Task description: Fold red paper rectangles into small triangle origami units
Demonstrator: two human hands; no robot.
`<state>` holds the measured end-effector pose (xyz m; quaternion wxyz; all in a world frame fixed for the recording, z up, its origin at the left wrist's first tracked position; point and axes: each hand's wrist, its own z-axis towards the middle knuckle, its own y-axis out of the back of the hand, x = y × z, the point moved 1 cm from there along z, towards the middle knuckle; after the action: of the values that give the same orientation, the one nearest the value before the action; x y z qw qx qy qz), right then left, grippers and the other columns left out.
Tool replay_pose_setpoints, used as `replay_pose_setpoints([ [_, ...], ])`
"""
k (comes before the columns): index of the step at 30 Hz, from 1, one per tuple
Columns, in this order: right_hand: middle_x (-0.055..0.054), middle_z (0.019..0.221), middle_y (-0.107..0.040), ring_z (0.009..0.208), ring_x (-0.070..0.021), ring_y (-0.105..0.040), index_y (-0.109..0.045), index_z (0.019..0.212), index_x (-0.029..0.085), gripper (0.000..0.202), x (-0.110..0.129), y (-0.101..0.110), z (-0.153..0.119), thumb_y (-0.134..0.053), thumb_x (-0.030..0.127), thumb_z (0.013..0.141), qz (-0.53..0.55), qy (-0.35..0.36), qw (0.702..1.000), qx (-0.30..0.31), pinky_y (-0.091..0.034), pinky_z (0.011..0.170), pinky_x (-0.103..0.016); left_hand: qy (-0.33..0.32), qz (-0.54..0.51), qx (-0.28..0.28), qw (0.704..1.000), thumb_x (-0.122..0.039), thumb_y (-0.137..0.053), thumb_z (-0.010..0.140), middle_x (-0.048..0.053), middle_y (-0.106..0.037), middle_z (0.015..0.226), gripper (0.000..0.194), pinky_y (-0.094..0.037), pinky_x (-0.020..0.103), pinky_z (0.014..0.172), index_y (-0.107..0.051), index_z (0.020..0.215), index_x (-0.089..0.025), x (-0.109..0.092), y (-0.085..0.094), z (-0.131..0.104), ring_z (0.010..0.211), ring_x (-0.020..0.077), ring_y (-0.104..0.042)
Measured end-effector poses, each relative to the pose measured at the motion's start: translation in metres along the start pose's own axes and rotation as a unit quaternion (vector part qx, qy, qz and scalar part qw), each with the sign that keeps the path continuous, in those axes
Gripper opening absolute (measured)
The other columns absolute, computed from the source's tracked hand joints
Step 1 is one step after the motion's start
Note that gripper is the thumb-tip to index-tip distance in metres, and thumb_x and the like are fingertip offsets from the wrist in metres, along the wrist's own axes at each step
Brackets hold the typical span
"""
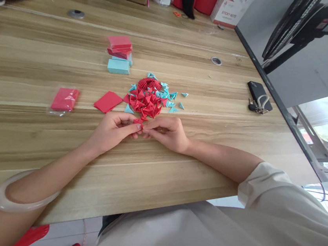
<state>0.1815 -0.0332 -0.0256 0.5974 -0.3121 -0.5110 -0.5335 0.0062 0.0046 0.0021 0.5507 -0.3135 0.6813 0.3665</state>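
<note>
Between my fingertips is a small piece of folded red paper [137,121], partly hidden by the fingers. My left hand [114,130] pinches it from the left, thumb on top. My right hand [166,132] closes on its right end with thumb and forefinger. Just beyond my hands lies a heap of red folded paper triangles [146,101]. A ring of joined red pieces [149,84] sits at the back of that heap, and light-blue folded triangles [170,94] are scattered around it. Left of the heap is a loose stack of red paper sheets [108,101].
A wrapped red paper pack [65,99] lies to the left. Farther back are stacked red packs [119,43] and blue packs [118,66]. A black case with keys [260,96] rests on the right of the wooden table [205,173]. Sticky-note boxes [232,6] stand at the back.
</note>
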Motion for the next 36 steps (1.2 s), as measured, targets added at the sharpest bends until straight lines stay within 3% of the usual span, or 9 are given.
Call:
replay_pose_setpoints([
  [8,-0.004,0.081,-0.068,0.069,-0.0121,-0.068,-0.061,0.086,0.017,0.016,-0.001,-0.001,0.002,-0.063,0.032,0.083,0.066,-0.026,0.997,0.010,-0.059,0.066,-0.027,0.005,-0.008,-0.003,1.000,-0.026,-0.068,0.072,0.001,-0.068,0.063,0.012,-0.048,0.018,0.055,-0.069,0.067,-0.015,0.001,0.001,0.001,0.057,0.0094,-0.060],
  [16,0.002,0.064,-0.063,0.056,-0.0092,-0.064,-0.051,0.084,0.017,0.027,0.006,-0.001,0.009,-0.067,0.039,0.078,0.120,-0.103,0.987,-0.003,-0.054,0.053,-0.020,0.009,0.015,-0.008,1.000,-0.025,-0.069,0.070,0.000,-0.067,0.062,0.010,-0.047,0.018,0.054,-0.069,0.070,-0.015,0.001,0.001,0.001,0.056,0.0098,-0.059],
  [26,-0.004,0.078,-0.068,0.065,-0.0105,-0.067,-0.066,0.076,0.014,0.013,-0.005,-0.002,0.006,-0.071,0.025,0.075,0.136,-0.026,0.990,0.009,-0.059,0.060,-0.023,0.002,-0.005,-0.004,1.000,-0.024,-0.066,0.072,-0.001,-0.068,0.062,0.011,-0.047,0.017,0.055,-0.069,0.066,-0.015,0.005,0.001,0.002,0.057,0.0083,-0.059],
  [36,-0.006,0.081,-0.070,0.071,-0.0130,-0.067,-0.071,0.074,0.016,0.013,-0.002,0.001,0.008,-0.070,0.028,0.076,0.035,0.009,0.999,-0.002,-0.058,0.065,-0.027,-0.008,-0.018,-0.003,1.000,-0.023,-0.066,0.073,0.000,-0.072,0.067,0.010,-0.049,0.016,0.058,-0.072,0.070,-0.015,0.004,0.002,0.003,0.061,0.0087,-0.062],
])
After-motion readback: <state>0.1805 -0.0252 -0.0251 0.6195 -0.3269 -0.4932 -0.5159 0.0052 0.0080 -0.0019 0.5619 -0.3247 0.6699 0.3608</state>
